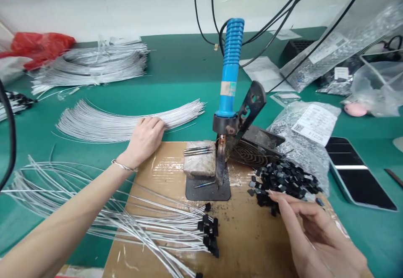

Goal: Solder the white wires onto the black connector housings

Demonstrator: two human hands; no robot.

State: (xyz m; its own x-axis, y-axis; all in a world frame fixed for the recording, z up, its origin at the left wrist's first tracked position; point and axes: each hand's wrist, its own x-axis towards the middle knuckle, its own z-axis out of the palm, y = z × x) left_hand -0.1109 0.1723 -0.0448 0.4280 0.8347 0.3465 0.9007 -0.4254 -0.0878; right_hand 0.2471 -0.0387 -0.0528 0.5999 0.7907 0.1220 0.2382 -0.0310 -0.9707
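Note:
My left hand [146, 135] lies over the right part of a fanned bundle of white wires [97, 122], its fingers curled down and closed on the wires. My right hand [315, 227] is at the near edge of a heap of small black pieces [288, 179], thumb and forefinger pinched together; whatever is between the tips is too small to make out. Between the hands, a blue-handled soldering iron [231, 72] stands upright in a dark metal stand [248, 106]. White wires with black ends [209, 234] lie on the brown board [245, 244], below my left forearm.
A pale block [200, 164] with thin metal pieces on it sits beside the iron. Coiled wires [94, 64] and a red bag [40, 47] lie at the back left. A phone [359, 173] and bubble-wrap bags [308, 131] are on the right. Black cables [280, 13] hang overhead.

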